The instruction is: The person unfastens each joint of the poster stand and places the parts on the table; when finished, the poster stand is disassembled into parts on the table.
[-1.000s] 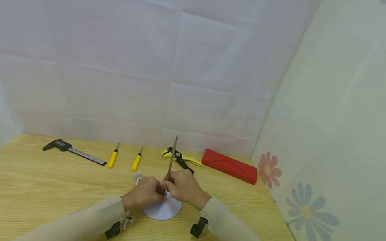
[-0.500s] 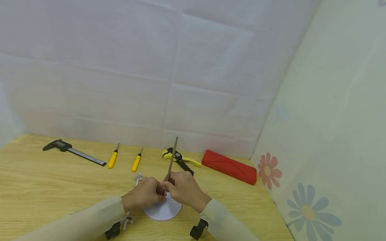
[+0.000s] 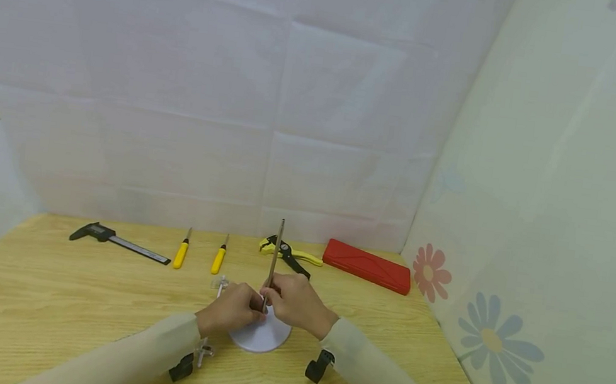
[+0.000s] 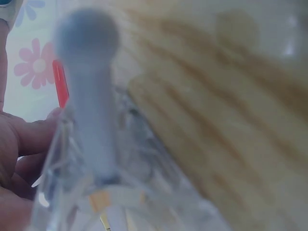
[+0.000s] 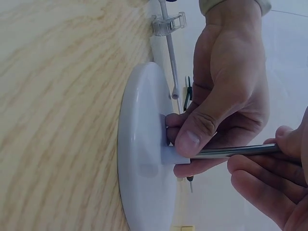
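Holding the thin stiff metal rod [image 3: 274, 258] upright at lower centre of the frame, I see my right hand [image 3: 298, 302] pinch its lower shaft while my left hand [image 3: 228, 310] grips the socket of the round white plastic base [image 3: 263, 336]. It looks light, rigid and slippery, best held low; clear plastic clips [image 3: 220, 283], two yellow-handled screwdrivers [image 3: 199, 256] and a red flat case [image 3: 367, 266] lie apart behind, blocking nothing.

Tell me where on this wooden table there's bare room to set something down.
Bare wood lies at the left, between the digital caliper and the near edge, and at the right, in front of the red case. It is crowded in the middle: both hands hold the metal rod on the white round base, with clear clips beside them.
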